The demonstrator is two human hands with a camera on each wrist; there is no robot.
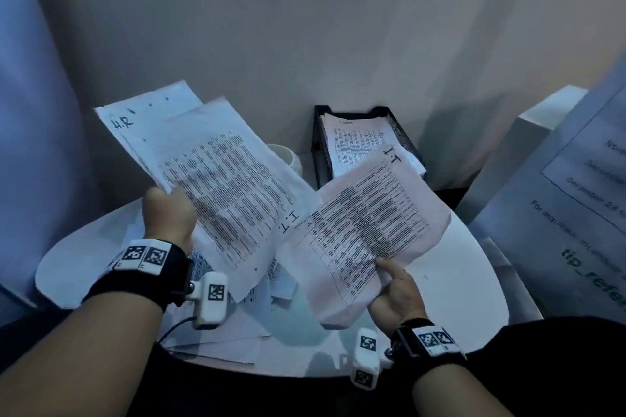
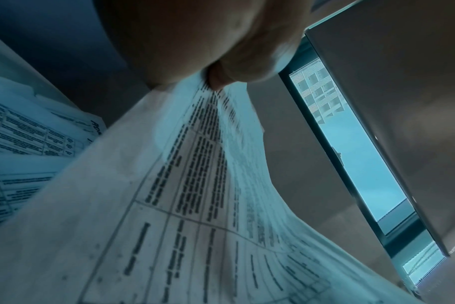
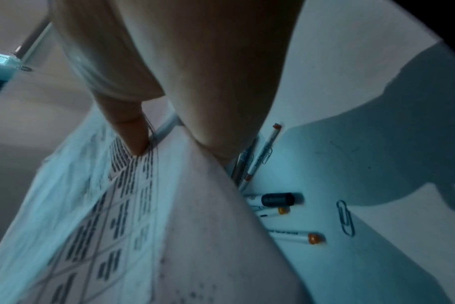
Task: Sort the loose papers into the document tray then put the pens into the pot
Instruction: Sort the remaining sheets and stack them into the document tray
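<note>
My left hand (image 1: 169, 210) grips a sheaf of printed papers (image 1: 216, 176) marked "H.R" and "I.T", raised above the round white table (image 1: 474, 281). My right hand (image 1: 394, 294) pinches a pinkish printed sheet (image 1: 366, 230) marked "I.T", thumb on top, held up in front of the black mesh document tray (image 1: 401, 132), which holds papers. A white pot (image 1: 288, 159) stands behind the left sheaf, mostly hidden. In the right wrist view several pens (image 3: 278, 199) lie on the table under the sheet (image 3: 117, 226). The left wrist view shows the sheaf (image 2: 195, 205) pinched by my fingers (image 2: 218, 80).
More loose papers (image 1: 233, 318) lie on the table beneath my hands. A paper clip (image 3: 346, 218) lies beside the pens. A white box with a printed notice (image 1: 582, 200) stands at the right. A beige wall rises right behind the tray.
</note>
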